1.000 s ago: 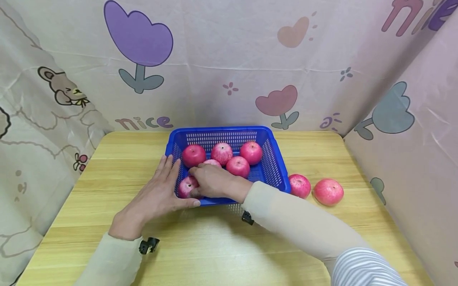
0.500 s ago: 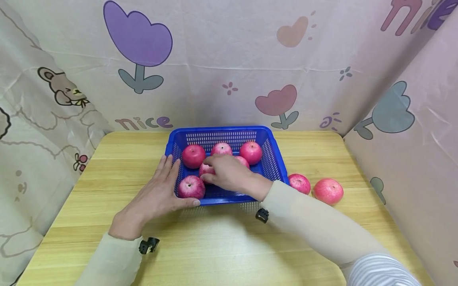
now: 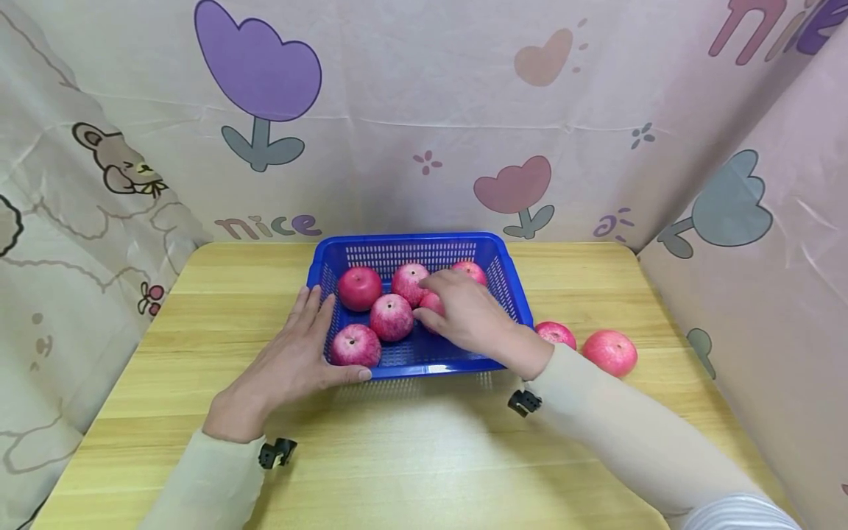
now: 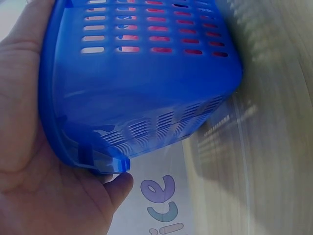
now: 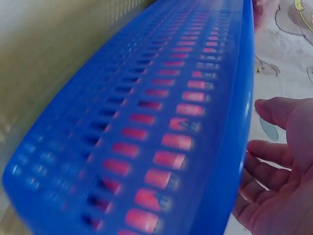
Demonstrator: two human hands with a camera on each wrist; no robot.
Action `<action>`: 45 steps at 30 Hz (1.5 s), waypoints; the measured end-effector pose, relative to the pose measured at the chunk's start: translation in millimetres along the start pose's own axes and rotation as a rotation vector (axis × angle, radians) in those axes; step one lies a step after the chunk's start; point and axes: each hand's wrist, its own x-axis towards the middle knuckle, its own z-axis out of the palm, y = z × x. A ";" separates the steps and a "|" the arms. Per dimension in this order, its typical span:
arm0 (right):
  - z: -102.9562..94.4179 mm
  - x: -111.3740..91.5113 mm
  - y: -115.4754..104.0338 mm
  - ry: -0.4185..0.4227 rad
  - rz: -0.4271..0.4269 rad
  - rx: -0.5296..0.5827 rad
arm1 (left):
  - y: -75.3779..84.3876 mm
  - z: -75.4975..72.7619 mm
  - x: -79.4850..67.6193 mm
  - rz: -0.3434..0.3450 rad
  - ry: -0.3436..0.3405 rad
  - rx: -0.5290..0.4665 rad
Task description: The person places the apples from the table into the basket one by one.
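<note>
A blue plastic basket with slotted walls stands at the back of the table, holding several red apples. My left hand rests on its front left corner, fingers straight over the left rim and thumb along the front rim. In the left wrist view the palm lies against the basket's rim. Inside the basket, my right hand hovers over an apple that shows between thumb and fingers. The right wrist view has thumb and fingers apart, some fingertips hidden behind the rim. A striped apple sits just left of it.
Two apples lie on the wooden table outside the basket's right side: one partly hidden apple beside the wall, another apple farther right. A printed curtain encloses the table's back and sides.
My right hand has moved rightward inside the basket, from the front left apples past the middle striped one to the apple right of it. The left hand has stayed on the corner.
</note>
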 end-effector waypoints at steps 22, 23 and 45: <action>-46.6 -67.7 73.2 0.137 0.366 0.107 | 2.6 -0.6 0.8 -0.024 -0.008 0.002; -48.5 -71.2 76.1 0.137 0.388 0.116 | 2.6 -0.6 0.7 -0.024 -0.008 0.003; -35.1 -126.4 121.8 -0.079 0.509 0.122 | 2.7 -0.6 -0.7 -0.019 -0.003 -0.002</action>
